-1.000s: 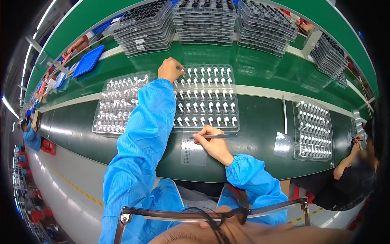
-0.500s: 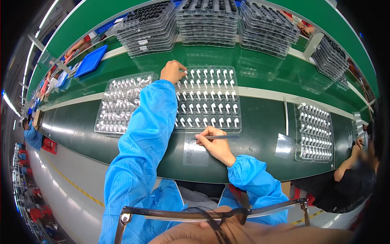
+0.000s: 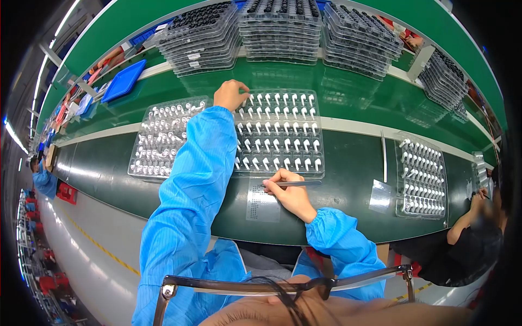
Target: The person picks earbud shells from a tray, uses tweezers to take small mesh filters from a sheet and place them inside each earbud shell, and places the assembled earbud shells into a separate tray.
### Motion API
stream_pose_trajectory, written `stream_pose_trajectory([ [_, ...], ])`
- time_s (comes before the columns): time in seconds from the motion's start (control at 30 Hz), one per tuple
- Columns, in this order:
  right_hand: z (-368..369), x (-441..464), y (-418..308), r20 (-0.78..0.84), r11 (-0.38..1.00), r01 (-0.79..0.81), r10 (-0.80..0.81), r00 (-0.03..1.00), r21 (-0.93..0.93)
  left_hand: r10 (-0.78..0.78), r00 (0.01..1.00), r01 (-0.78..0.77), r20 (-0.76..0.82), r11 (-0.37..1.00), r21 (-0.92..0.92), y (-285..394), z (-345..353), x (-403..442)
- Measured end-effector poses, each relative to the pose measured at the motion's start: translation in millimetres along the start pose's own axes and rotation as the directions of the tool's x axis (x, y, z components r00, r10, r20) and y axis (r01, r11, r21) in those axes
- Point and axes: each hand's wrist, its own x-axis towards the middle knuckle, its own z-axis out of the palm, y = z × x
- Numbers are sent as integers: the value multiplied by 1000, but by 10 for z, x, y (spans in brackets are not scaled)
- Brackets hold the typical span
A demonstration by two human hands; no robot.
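At the far left corner of the middle tray [image 3: 319, 152], the person's left hand [image 3: 230, 96] has its fingertips drawn close; whether they grip anything cannot be told. Nearer the body, the right hand [image 3: 291, 196] pinches a slim metal tool [image 3: 309, 183] over a dotted clear sheet [image 3: 266, 214]. White stemmed pieces [image 3: 316, 144] stand in rows in the middle tray. Beside it lies the left tray [image 3: 145, 173]; well apart, the right tray [image 3: 427, 215]. Beyond rise tray stacks [image 3: 280, 49].

Counting three white-earbud trays [image 3: 320, 146], four stacks of clear plastic trays [image 3: 280, 44], one pair of tweezers [image 3: 305, 183], one dotted sheet [image 3: 265, 207], one undotted sheet [image 3: 379, 196].
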Motion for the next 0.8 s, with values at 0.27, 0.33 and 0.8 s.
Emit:
stream_pose_trajectory([
  [0.27, -1, 3, 18, 5, 1000, 3, -3, 1000, -15, 40, 996, -40, 77, 999, -9, -76, -52, -5],
  [0.33, -2, 5, 22, 5, 1000, 1, -1, 1000, -12, 48, 996, -48, 73, 999, 0, -63, -44, -8],
  [0.8, 15, -37, -8, 3, 1000, -23, 23, 1000, 18, -85, 974, -38, -211, 855, -518, 456, -518, -582],
])
